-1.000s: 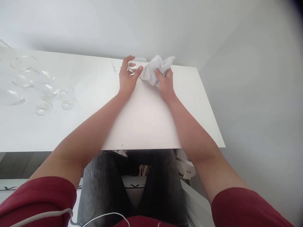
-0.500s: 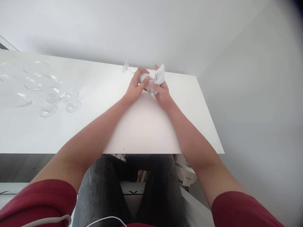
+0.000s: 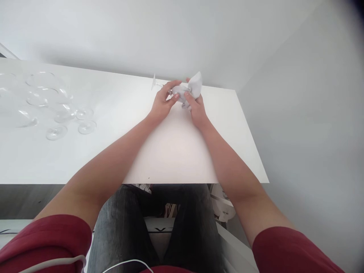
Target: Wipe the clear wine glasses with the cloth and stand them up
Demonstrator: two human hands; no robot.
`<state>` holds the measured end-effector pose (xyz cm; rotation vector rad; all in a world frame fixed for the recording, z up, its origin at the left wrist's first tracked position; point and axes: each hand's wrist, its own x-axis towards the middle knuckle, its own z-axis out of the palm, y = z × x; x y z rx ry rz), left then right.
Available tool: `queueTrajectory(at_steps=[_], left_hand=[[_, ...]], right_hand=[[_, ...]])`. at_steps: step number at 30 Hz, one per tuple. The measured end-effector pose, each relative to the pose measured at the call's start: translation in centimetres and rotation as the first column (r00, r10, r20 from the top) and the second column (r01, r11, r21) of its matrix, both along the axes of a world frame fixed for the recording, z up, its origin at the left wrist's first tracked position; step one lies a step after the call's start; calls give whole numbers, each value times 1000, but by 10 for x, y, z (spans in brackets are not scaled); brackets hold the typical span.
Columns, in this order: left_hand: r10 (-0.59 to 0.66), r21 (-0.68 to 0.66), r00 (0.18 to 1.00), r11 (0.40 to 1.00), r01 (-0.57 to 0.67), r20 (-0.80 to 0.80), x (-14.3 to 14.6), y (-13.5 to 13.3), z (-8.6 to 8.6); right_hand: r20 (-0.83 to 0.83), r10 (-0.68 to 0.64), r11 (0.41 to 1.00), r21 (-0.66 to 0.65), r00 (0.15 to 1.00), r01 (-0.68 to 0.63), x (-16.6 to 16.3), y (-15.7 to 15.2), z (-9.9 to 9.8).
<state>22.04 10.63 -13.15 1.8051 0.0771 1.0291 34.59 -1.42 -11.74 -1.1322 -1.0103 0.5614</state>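
Observation:
My left hand (image 3: 162, 103) is closed around a clear stemmed wine glass (image 3: 173, 90) held on its side above the far edge of the white table (image 3: 119, 125). The glass's foot (image 3: 154, 82) points left and away. My right hand (image 3: 195, 107) grips a crumpled white cloth (image 3: 195, 85) and presses it against the bowl of the glass. Both hands meet at the glass, fingers curled.
Several clear wine glasses (image 3: 57, 110) stand in a group at the table's far left. A white wall rises behind the table. My legs in dark jeans show under the near edge, with a white object (image 3: 224, 206) on the floor at right.
The cloth, loose and spread a second ago, is now bunched tight against the glass. The hands have drawn together, and the glass has turned in my left hand.

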Motion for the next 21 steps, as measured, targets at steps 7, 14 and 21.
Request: queueTrajectory(at_steps=[7, 14, 21], left_hand=[[88, -106, 996, 990, -90, -22, -3, 1, 0], [76, 17, 997, 997, -76, -11, -9, -12, 14], [124, -72, 992, 989, -125, -29, -3, -4, 5]], right_hand=[[-85, 60, 997, 49, 995, -56, 7, 2, 1], [111, -37, 997, -70, 993, 45, -2, -5, 6], [-6, -35, 999, 16, 999, 35, 8, 3, -3]])
